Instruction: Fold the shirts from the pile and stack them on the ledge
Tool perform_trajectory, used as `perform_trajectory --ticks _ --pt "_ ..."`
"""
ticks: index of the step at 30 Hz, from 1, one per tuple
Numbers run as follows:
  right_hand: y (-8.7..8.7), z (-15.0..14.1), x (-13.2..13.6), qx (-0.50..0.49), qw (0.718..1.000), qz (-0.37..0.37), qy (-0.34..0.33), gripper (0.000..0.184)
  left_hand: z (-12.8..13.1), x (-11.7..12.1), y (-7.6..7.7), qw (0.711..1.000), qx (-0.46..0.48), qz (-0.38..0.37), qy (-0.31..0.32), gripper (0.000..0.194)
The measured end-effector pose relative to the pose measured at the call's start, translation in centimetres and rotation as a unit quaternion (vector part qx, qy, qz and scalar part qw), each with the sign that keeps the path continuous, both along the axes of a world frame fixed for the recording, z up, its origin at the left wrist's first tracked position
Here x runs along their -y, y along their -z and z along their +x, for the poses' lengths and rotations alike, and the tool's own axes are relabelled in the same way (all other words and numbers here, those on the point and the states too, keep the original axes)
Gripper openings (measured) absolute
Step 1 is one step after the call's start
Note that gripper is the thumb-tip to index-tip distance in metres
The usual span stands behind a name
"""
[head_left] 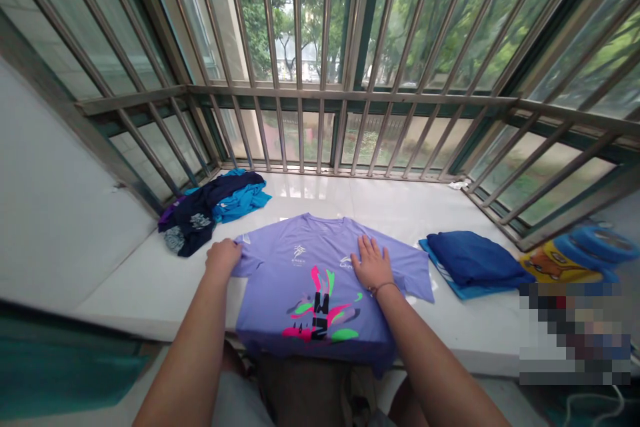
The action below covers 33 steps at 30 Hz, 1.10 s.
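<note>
A purple T-shirt (280, 293) with a bright pink, green and black print lies spread face up on the white sill, its lower part hanging over the front edge. My left hand (223, 259) is closed on the cuff of the sleeve at the left. Flat on the chest, beside the small white logo, rests my right hand (373, 263) with its fingers spread. The sleeve on the right lies stretched out on the sill.
Crumpled dark and bright blue clothes (215, 207) lie at the left. Folded blue clothes (475, 263) are at the right, near a yellow and blue container (575, 257). Metal window bars (325, 100) rise behind the white sill (320, 193).
</note>
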State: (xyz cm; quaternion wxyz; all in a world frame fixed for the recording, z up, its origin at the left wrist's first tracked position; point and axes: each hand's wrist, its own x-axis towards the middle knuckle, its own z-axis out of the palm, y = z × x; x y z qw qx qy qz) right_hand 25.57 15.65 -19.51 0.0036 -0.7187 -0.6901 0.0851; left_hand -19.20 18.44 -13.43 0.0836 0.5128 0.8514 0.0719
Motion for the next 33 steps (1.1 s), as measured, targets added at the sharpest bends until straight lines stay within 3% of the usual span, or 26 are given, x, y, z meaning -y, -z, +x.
perform_trajectory --ticks 3,5,6,8,10,12,14,16,19,22,26,29,33 --pt "-0.2 -0.1 0.0 -0.002 1.0 0.002 -0.002 0.073 4.1 0.3 -2.5 0.998 0.007 0.042 0.052 0.035" --pt "-0.2 0.0 0.0 0.0 1.0 0.002 -0.003 0.073 8.1 2.2 -3.6 0.981 0.005 0.098 0.167 0.034" --pt "-0.2 0.0 0.0 0.002 1.0 0.002 -0.003 0.073 10.2 3.8 -3.8 0.96 0.018 0.111 0.257 0.03" --pt "-0.1 0.0 0.0 0.005 1.0 0.002 -0.002 0.073 13.6 7.4 -3.3 0.889 0.08 0.125 0.434 0.025" --pt "0.0 0.1 0.0 0.007 1.0 0.001 -0.001 0.073 15.3 10.9 -1.9 0.829 0.125 0.138 0.528 0.033" --pt "0.0 0.0 0.0 0.009 1.0 0.003 -0.002 0.074 14.9 13.4 0.2 0.832 0.135 0.163 0.513 0.039" --pt "-0.1 0.0 0.0 0.008 1.0 0.003 -0.004 0.074 12.8 14.6 2.5 0.873 0.123 0.178 0.437 0.044" --pt "-0.3 -0.1 0.0 0.008 1.0 -0.001 -0.004 0.074 9.9 14.6 4.5 0.91 0.105 0.165 0.364 0.053" --pt "-0.4 -0.1 0.0 0.014 1.0 -0.008 -0.004 0.074 6.6 13.9 6.1 0.933 0.089 0.13 0.323 0.058" --pt "-0.3 -0.1 0.0 0.021 1.0 -0.007 -0.007 0.074 6.4 13.0 6.0 0.938 0.072 0.116 0.318 0.05" --pt "-0.4 -0.1 0.0 0.018 1.0 -0.009 -0.005 0.075 8.5 11.4 4.5 0.935 0.039 0.105 0.337 0.034" --pt "-0.6 -0.2 0.1 0.011 1.0 -0.011 -0.003 0.075 8.5 10.4 3.7 0.93 0.057 0.106 0.347 0.025" --pt "-0.7 -0.2 0.1 0.011 1.0 -0.012 -0.003 0.074 5.5 9.6 3.4 0.958 0.134 0.125 0.221 0.029"
